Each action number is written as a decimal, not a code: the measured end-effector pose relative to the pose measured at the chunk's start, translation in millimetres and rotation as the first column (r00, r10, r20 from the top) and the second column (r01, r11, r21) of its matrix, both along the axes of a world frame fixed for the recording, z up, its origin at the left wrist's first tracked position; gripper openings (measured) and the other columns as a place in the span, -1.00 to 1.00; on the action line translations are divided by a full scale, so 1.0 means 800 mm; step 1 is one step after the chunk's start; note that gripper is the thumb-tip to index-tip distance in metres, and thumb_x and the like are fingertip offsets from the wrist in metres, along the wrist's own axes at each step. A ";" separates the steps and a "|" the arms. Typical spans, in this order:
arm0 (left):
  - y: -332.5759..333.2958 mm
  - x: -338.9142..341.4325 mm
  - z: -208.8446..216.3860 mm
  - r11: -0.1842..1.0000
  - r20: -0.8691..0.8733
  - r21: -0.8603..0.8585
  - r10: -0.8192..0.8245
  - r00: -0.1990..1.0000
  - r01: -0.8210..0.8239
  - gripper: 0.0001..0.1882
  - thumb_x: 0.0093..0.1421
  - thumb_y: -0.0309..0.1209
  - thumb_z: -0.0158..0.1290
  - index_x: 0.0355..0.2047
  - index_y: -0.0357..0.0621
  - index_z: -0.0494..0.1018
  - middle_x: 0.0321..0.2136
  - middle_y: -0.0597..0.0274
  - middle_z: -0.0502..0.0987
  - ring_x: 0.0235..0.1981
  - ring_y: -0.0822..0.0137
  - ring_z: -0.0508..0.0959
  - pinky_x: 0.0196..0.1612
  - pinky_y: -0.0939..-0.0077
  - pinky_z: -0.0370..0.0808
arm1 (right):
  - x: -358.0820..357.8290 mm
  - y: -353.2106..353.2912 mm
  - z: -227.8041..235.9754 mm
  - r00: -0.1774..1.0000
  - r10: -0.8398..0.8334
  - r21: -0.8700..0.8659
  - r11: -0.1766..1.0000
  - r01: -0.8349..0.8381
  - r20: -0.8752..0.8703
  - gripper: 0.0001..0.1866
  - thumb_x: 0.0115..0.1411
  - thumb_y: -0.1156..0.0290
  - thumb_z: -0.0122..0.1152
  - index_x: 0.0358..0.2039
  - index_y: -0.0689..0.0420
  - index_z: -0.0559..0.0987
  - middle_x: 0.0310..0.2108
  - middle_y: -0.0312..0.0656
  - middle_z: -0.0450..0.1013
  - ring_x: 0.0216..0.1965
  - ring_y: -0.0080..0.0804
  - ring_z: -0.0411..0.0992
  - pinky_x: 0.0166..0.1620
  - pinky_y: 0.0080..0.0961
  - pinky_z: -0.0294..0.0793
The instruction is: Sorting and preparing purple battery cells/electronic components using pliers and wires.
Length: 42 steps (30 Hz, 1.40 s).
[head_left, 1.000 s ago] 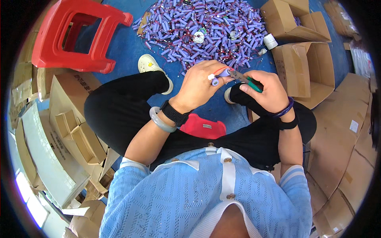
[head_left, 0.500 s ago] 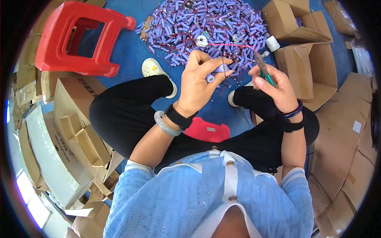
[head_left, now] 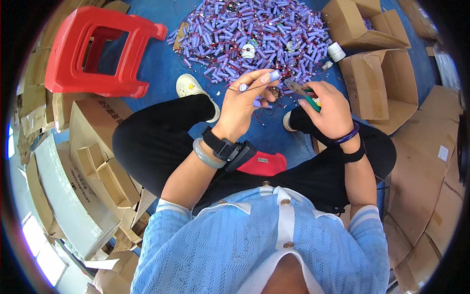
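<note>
Blue floor (head_left: 161,73), ringed by flattened cardboard. Purple cells (head_left: 258,85) pinched in curled left hand (head_left: 247,100) fingers, above the knees. Right hand (head_left: 330,105) closed round green-handled cutters (head_left: 304,94). Beyond, a purple cell heap (head_left: 249,34); red stool (head_left: 98,49) at far left.

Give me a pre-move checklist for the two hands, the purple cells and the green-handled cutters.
1. Left hand grips purple cells between its fingers: ok.
2. Right hand holds the green-handled cutters: ok.
3. Cutter tip lined up on a wire: cannot tell, too small to see.
4. The two hands apart, fingers out of the cutter's line: ok.
5. Pile of purple cells on the blue floor within forward reach: ok, likely.
6. Open cardboard box stands beside the right hand: ok.
</note>
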<state>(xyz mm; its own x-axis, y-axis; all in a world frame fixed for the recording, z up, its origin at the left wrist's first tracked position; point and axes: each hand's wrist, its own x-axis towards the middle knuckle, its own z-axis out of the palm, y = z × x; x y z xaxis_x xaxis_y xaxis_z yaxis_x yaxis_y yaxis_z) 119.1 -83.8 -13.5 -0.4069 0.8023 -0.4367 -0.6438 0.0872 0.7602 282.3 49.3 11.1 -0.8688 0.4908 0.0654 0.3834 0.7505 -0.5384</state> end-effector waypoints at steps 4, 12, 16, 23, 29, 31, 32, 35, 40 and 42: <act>-0.004 0.005 -0.003 0.997 0.114 0.055 -0.060 0.992 0.054 -0.67 0.22 -0.33 0.01 -0.03 -0.18 0.39 -0.25 0.14 0.53 -0.44 0.41 0.50 -0.39 0.56 0.38 | -0.005 -0.002 0.007 0.998 0.025 0.091 0.996 -0.021 -0.049 -0.67 -0.08 0.38 0.28 -0.27 0.16 0.48 -0.41 -0.14 0.42 -0.33 -0.13 0.38 -0.29 -0.27 0.32; -0.005 0.007 -0.007 0.986 0.242 0.161 -0.073 0.967 0.034 -0.66 0.22 -0.31 0.02 -0.02 -0.16 0.41 -0.26 0.20 0.56 -0.42 0.47 0.50 -0.40 0.62 0.39 | -0.006 -0.007 0.015 0.996 -0.016 0.233 0.972 0.036 -0.087 -0.66 -0.11 0.40 0.28 -0.25 0.13 0.48 -0.35 -0.17 0.41 -0.29 -0.15 0.35 -0.25 -0.30 0.25; -0.005 0.011 -0.007 0.991 0.297 0.129 -0.073 0.952 0.036 -0.65 0.22 -0.32 0.02 -0.01 -0.16 0.41 -0.26 0.20 0.56 -0.42 0.47 0.50 -0.38 0.61 0.39 | -0.007 -0.008 0.018 0.994 -0.013 0.294 0.955 0.045 -0.109 -0.64 -0.12 0.41 0.28 -0.24 0.12 0.48 -0.34 -0.18 0.41 -0.29 -0.16 0.35 -0.24 -0.30 0.25; -0.006 0.015 -0.009 0.990 0.204 0.121 -0.095 0.974 0.072 -0.67 0.22 -0.33 0.02 -0.02 -0.16 0.42 -0.26 0.18 0.56 -0.42 0.47 0.50 -0.38 0.59 0.39 | -0.006 -0.007 0.017 0.996 -0.015 0.282 0.959 0.038 -0.086 -0.64 -0.13 0.40 0.28 -0.25 0.13 0.49 -0.35 -0.19 0.41 -0.29 -0.17 0.35 -0.25 -0.30 0.25; -0.007 0.015 -0.015 0.990 0.290 0.139 -0.037 0.956 -0.004 -0.69 0.22 -0.33 0.02 -0.05 -0.14 0.44 -0.27 0.20 0.56 -0.43 0.47 0.50 -0.37 0.59 0.39 | -0.006 -0.007 0.016 0.995 0.007 0.283 0.959 0.022 -0.104 -0.67 -0.07 0.41 0.28 -0.24 0.12 0.47 -0.37 -0.17 0.39 -0.32 -0.16 0.35 -0.25 -0.32 0.26; -0.006 0.014 -0.016 0.990 0.267 0.142 -0.047 0.963 0.008 -0.69 0.22 -0.33 0.01 -0.04 -0.15 0.43 -0.27 0.20 0.56 -0.43 0.47 0.50 -0.37 0.59 0.39 | -0.007 -0.007 0.015 0.994 0.014 0.287 0.958 0.018 -0.107 -0.67 -0.07 0.41 0.28 -0.24 0.12 0.47 -0.37 -0.17 0.39 -0.32 -0.16 0.35 -0.25 -0.32 0.26; -0.006 0.014 -0.016 0.989 0.244 0.146 -0.056 0.968 0.021 -0.68 0.22 -0.33 0.01 -0.04 -0.15 0.43 -0.27 0.21 0.56 -0.43 0.48 0.50 -0.37 0.60 0.38 | -0.008 -0.008 0.016 0.995 0.005 0.294 0.955 0.025 -0.102 -0.65 -0.11 0.41 0.28 -0.24 0.11 0.48 -0.36 -0.18 0.39 -0.30 -0.18 0.35 -0.25 -0.32 0.25; -0.007 0.015 -0.011 0.991 0.230 0.121 -0.076 0.970 0.049 -0.68 0.23 -0.36 -0.02 -0.02 -0.18 0.39 -0.26 0.18 0.54 -0.39 0.39 0.48 -0.33 0.50 0.39 | -0.010 -0.008 0.015 0.993 0.007 0.308 0.951 0.029 -0.116 -0.65 -0.14 0.41 0.28 -0.25 0.11 0.49 -0.39 -0.20 0.39 -0.31 -0.18 0.35 -0.28 -0.31 0.25; -0.006 0.015 -0.011 0.992 0.147 0.113 -0.075 0.986 0.058 -0.66 0.23 -0.33 0.00 -0.03 -0.21 0.41 -0.28 0.20 0.55 -0.41 0.46 0.48 -0.34 0.56 0.38 | -0.005 -0.006 0.005 0.994 -0.014 0.149 0.988 0.030 -0.105 -0.68 -0.10 0.37 0.29 -0.28 0.14 0.51 -0.48 -0.17 0.41 -0.42 -0.15 0.37 -0.37 -0.34 0.30; -0.005 0.014 -0.011 0.992 0.100 0.105 -0.076 0.992 0.066 -0.65 0.22 -0.30 0.02 -0.04 -0.20 0.43 -0.30 0.23 0.56 -0.42 0.51 0.48 -0.35 0.61 0.39 | -0.001 -0.005 -0.003 0.987 -0.013 -0.078 0.997 0.001 -0.158 -0.73 0.01 0.33 0.27 -0.29 0.18 0.52 -0.58 -0.18 0.40 -0.53 -0.26 0.39 -0.45 -0.39 0.33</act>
<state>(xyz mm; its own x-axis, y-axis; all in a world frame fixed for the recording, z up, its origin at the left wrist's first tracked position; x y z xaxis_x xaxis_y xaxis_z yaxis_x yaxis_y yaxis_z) 130.5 -87.4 -22.4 -0.3040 0.8698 -0.3886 -0.7148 0.0614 0.6967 281.9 45.4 8.9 -0.8472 0.5057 0.1630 0.2940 0.7017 -0.6490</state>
